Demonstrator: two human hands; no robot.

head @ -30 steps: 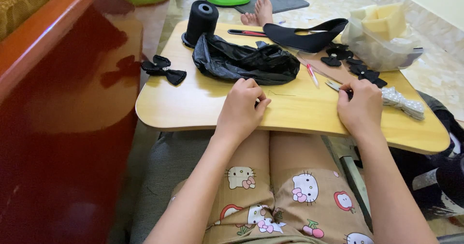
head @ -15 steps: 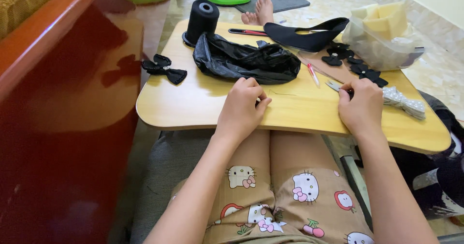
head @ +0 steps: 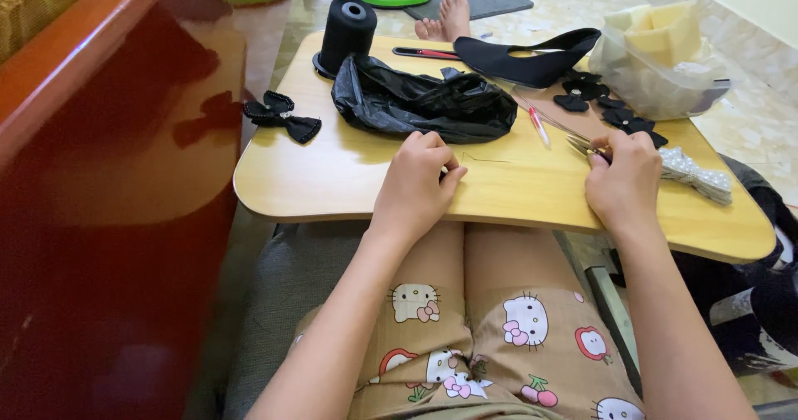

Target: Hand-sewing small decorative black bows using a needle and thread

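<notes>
Low wooden table [head: 349, 179] over our lap, on a tiled floor. Our left hand [head: 416, 183] pinches a thin thread [head: 482, 159] against the tabletop; our right hand [head: 623, 179] grips small scissors [head: 580, 144], beside a black plastic bag [head: 424, 100].

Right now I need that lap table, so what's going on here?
A person sits with a wooden lap table over their legs. The left hand rests on it, pinching what looks like thin thread. The right hand grips a small metal tool, likely scissors. A black plastic bag, thread spool and black bows lie around.
</notes>
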